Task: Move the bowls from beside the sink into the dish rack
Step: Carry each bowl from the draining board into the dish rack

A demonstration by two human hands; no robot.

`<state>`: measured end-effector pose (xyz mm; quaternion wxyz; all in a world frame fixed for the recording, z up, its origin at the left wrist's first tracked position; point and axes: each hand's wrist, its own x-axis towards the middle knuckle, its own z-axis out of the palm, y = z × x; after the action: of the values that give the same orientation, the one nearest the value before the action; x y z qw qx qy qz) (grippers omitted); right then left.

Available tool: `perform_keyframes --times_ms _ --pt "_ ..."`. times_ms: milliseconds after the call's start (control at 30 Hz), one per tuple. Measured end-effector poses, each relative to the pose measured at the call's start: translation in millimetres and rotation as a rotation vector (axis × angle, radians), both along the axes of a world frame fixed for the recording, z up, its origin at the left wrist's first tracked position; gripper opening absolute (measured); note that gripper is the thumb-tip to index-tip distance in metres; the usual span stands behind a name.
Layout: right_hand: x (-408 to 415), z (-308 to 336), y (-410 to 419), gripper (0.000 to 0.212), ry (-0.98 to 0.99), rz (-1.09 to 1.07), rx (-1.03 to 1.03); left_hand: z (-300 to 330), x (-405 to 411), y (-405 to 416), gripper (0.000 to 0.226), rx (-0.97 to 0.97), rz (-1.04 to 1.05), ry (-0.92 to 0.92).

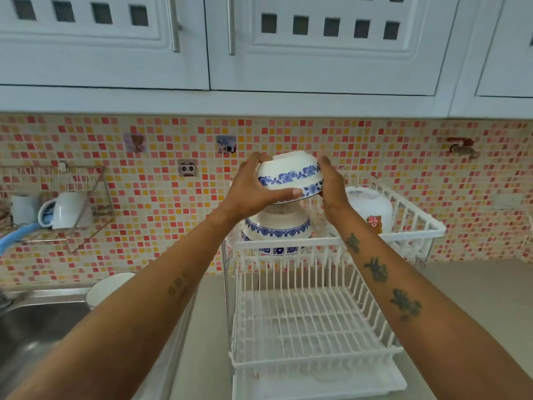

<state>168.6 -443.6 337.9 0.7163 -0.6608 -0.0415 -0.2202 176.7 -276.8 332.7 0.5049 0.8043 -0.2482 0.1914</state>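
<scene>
A white bowl with a blue flower band [290, 176] is held upside down between both hands, the left hand [253, 186] wrapped around one side with the thumb along the rim and the right hand [331, 184] pressed flat against the other, just above a stack of matching bowls [277, 229] already parked in the upper tier of the dish rack [288, 245]. It's probably flipped so water can drain and so it can be nested on the pile. One more plain white bowl [108, 287] can be seen by the sink [37, 321], partly hidden by the left forearm, so the job doesn't look finished.
</scene>
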Motion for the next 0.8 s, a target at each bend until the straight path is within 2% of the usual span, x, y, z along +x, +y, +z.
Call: perform_keyframes --times_ms 100,233,333,367,467,633,800 --pt "0 -4 2 0.041 0.011 0.004 -0.078 -12 3 -3 0.087 0.02 0.051 -0.023" --pt "2 -8 0 0.071 0.027 -0.004 -0.228 -16 3 -6 0.083 0.019 0.073 -0.033" --pt "4 -12 -1 0.042 0.063 0.028 -0.328 -19 3 -5 0.085 0.045 0.096 -0.029" --pt "5 -14 -1 0.04 0.091 0.048 -0.34 -20 4 -5 0.086 0.057 0.104 -0.024" --pt "7 -17 -1 0.047 0.193 0.07 -0.343 -21 3 -4 0.087 0.111 0.103 -0.001" --pt "11 -24 -3 0.039 0.267 0.049 -0.34 -24 3 -5 0.082 0.161 0.062 0.041" --pt "14 -24 -4 0.033 0.282 0.026 -0.353 -23 4 -4 0.088 0.212 0.07 0.063"
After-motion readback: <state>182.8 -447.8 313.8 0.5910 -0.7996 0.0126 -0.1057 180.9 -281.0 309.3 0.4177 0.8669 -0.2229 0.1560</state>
